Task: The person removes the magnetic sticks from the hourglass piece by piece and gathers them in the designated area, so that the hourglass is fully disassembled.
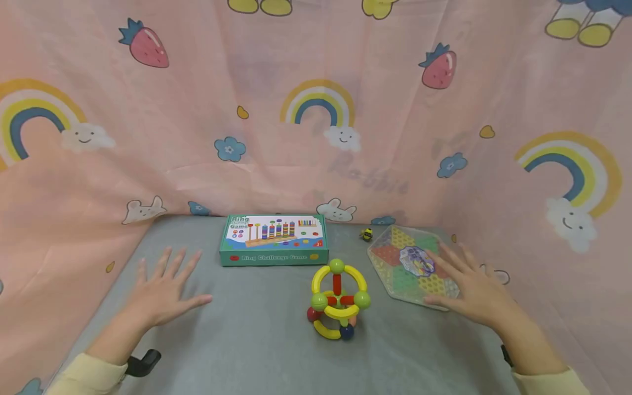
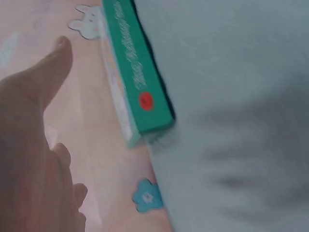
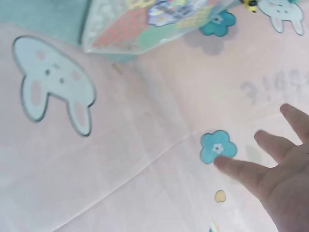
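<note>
Above the left part of the grey table, my left hand point(image 1: 160, 296) is spread with straight fingers and holds nothing. My right hand point(image 1: 474, 288) is spread the same way on the right, its fingertips overlapping the edge of a hexagonal Chinese checkers board point(image 1: 405, 282) in the head view. Between the hands stands a toy frame of curved yellow rods, red rods and coloured balls point(image 1: 338, 313). Behind it lies a green Ring Challenge Game box point(image 1: 274, 258), whose end also shows in the left wrist view. Beside the board sits a small yellow-and-black bee-like toy point(image 1: 366, 235).
A pink cloth point(image 1: 197, 109) printed with rainbows, strawberries and clouds hangs behind the grey table point(image 1: 237, 340) and along both its sides. The box and the board lie near the table's back edge.
</note>
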### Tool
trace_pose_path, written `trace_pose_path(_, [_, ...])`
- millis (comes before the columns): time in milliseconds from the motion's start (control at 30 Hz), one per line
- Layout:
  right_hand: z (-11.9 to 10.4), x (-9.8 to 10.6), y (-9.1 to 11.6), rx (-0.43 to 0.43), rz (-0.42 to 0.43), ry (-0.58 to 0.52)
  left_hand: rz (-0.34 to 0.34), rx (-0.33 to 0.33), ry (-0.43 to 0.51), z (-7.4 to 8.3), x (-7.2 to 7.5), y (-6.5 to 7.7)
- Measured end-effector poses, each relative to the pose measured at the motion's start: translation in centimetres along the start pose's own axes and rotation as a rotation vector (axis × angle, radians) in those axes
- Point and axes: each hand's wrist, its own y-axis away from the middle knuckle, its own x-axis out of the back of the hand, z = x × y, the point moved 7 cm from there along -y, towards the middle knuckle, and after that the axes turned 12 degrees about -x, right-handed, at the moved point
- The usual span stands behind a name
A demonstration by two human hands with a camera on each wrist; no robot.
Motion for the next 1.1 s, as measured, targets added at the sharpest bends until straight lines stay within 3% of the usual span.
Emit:
trace_pose_path(233, [-1.8,0.3,-0.3,0.036,-0.01,-0.13,0.032,-0.091,0.097,3.4,0.4,-2.6])
trace_pose_path(533, [-3.4,-0.9,-0.2,-0.013,-0.065,-0.27,0.07,-0.144,0.176,6.6,0.2,-5.4])
trace_pose_path(633, [-4.1,-1.4,-0.2,-0.014,-0.087,-0.304,0.074,-0.166,0.288,7.7,0.1,-6.3])
trace_pose_path(833, [-6.3,-2.4,-0.1,0.058,-0.104,-0.384,0.029,-0.18,0.66,10.1,-1.1,-8.4])
trace_pose_path(1100, [-8.9,-3.8,-0.7,0.167,-0.069,-0.482,0.041,-0.124,0.825,13.7,-1.9,-11.0])
